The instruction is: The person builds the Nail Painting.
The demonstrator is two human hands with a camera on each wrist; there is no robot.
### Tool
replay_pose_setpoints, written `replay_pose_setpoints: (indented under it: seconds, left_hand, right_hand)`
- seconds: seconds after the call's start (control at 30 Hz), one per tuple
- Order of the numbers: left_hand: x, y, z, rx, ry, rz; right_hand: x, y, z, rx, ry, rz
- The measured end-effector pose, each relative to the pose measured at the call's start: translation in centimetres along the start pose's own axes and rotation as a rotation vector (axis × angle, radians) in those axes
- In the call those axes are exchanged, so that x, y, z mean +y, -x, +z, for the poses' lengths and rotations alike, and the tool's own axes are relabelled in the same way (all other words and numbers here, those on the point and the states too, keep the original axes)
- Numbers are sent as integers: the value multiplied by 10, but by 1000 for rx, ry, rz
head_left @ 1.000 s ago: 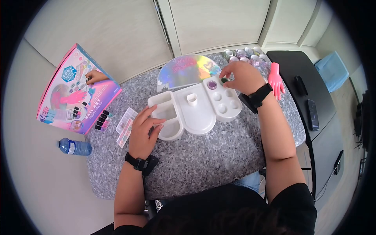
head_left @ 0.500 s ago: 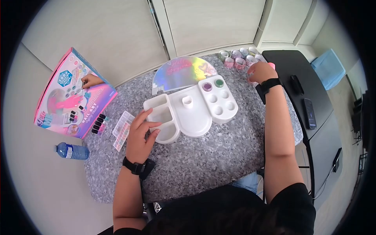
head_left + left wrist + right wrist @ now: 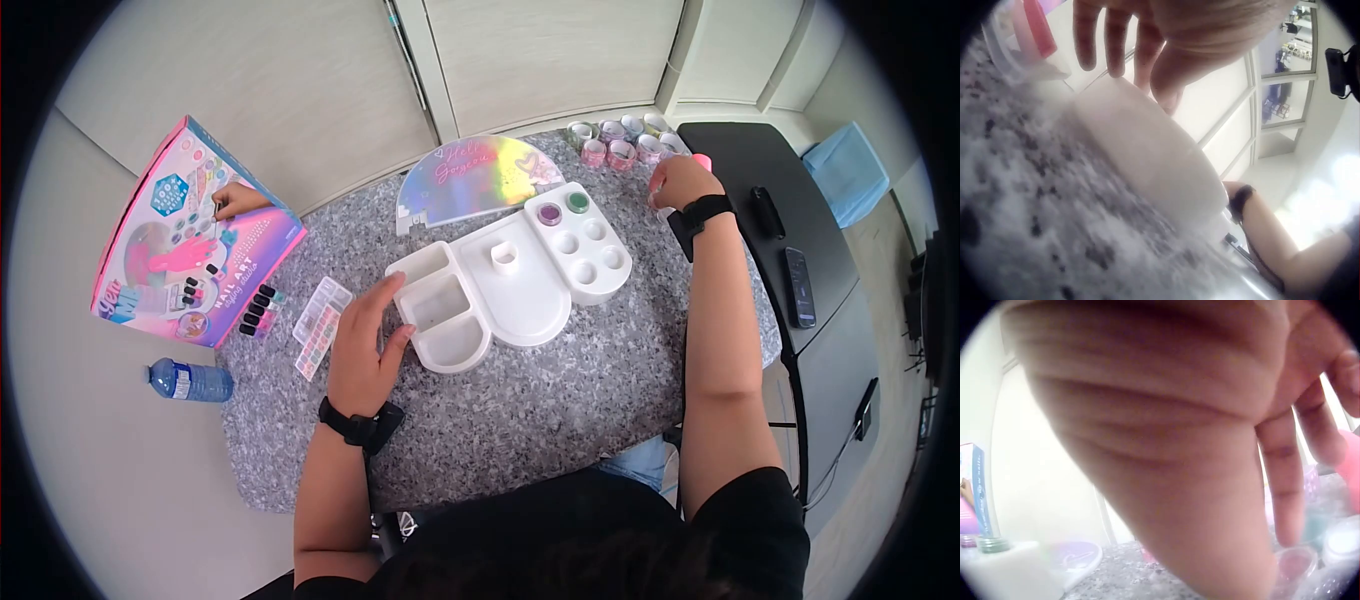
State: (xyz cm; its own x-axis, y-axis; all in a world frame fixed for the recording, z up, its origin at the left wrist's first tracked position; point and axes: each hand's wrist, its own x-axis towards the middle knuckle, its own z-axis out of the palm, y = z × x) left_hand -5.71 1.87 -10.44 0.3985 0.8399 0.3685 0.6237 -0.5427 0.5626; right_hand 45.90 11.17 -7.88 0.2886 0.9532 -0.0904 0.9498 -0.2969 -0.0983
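Head view: your left hand [image 3: 365,350], fingers apart, is at the edge of the white tray [image 3: 520,300] on the table [image 3: 560,400]; your right hand [image 3: 690,182] is beside clustered jars [image 3: 621,155], its grip unclear.

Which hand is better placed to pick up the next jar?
Probably the right hand: it is beside the clustered jars, while the left hand is by the left end of the white tray.

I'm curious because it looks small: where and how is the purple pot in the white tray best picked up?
Probably pinch the purple pot by its round rim, from above: it sits in a well of the white tray, top standing proud. The green pot is close on its right, so the near and far edges seem best.
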Motion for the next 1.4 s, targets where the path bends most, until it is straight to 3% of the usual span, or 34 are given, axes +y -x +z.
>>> replay_pose_setpoints:
  seconds: [0.27, 0.37, 0.43, 0.47, 0.57, 0.63, 1.1, 1.2, 1.27, 1.33, 1.4]
  left_hand:
    - [-3, -2, -2, -37, 34, 4]
    - [-3, -5, -2, -70, -12, 24]
    - [-2, -2, -2, -68, -9, 5]
    - [-2, -3, -2, -68, -11, 3]
    - [-3, -5, 0, -67, -6, 14]
    - [-2, -7, 1, -68, 1, -1]
    - [-2, -6, 2, -74, 82, -14]
    - [-2, -4, 1, -77, 93, -14]
    - [-2, -7, 2, -89, 102, -7]
    - [-1, -8, 1, -97, 87, -18]
    - [-4, -6, 2, -96, 107, -11]
  right_hand:
    - [-8, 7, -7, 11, 29, 72]
    - [-15, 15, -19, 4, -122, -86]
    - [-43, 58, -41, 87, -388, -462]
    - [-60, 77, -47, 116, -416, -538]
    - [-88, 100, -33, 93, -416, -648]
    - [-98, 109, -16, 247, -318, -718]
    - [-107, 112, -9, 211, -231, -664]
    - [-101, 109, -5, 228, -338, -678]
    - [-90, 97, -10, 111, -416, -737]
    - [-61, 71, -9, 159, -444, -601]
    - [-30, 55, -3, 310, -307, -300]
